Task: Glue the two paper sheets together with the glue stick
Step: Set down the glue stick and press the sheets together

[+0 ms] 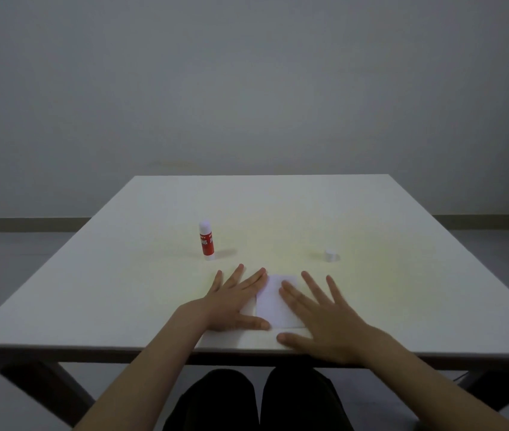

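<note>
A small white paper sheet (273,298) lies flat near the table's front edge, with the edge of a second sheet (248,307) showing at its left. My left hand (234,301) rests flat on the left side of the paper, fingers spread. My right hand (321,318) lies flat on the right side, fingers spread. A red and white glue stick (206,241) stands upright beyond my left hand, uncapped. Its white cap (330,255) sits on the table beyond my right hand.
The white table (402,275) runs back to a grey wall. My dark-clothed knees (259,402) show under the front edge.
</note>
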Available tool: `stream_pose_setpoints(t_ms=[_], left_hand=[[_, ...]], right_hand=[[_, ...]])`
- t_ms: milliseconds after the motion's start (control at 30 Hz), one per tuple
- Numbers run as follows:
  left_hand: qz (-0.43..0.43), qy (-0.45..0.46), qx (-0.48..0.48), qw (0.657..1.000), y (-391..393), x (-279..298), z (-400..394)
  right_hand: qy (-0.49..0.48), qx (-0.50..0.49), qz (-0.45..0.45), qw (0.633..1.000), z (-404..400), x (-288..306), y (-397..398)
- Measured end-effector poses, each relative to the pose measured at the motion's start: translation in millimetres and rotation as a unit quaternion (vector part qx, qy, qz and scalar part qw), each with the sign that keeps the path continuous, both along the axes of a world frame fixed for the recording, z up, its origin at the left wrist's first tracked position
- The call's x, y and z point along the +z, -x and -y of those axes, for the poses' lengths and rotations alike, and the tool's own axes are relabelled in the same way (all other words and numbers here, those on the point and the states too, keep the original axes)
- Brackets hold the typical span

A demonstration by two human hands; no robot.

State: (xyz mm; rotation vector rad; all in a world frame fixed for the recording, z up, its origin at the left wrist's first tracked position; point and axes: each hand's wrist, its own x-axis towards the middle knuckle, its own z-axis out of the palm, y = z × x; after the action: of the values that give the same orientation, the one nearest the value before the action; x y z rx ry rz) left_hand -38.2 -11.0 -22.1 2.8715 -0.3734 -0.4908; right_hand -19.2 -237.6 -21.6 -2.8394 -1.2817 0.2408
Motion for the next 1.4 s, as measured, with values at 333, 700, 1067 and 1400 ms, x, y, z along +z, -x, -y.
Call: stream_pose_setpoints(t_ms=[333,700,1067,1400], left_hand=[[0.012,0.000,-0.001,1.000,-0.7,-3.8,-2.3],[0.020,0.007,0.002,1.000,1.2,-3.6,-0.7],[0.020,0.010,0.002,1.000,2.4,-3.4,-0.4],[0.009,-0.005,-0.006,1.000,0.8,-2.8,-1.4]], right_hand=[[0.011,-0.052,0.005,0.999,-9.7,5.7,-24.7],[0.011,-0.046,-0.015,0.999,-9.9,4.5,-29.5],[0.002,-0.020,-0.002,1.000,-7.9,3.0,-21.7],[-0.008,0.048,0.020,0.999,-17.9,-5.5,-3.6]])
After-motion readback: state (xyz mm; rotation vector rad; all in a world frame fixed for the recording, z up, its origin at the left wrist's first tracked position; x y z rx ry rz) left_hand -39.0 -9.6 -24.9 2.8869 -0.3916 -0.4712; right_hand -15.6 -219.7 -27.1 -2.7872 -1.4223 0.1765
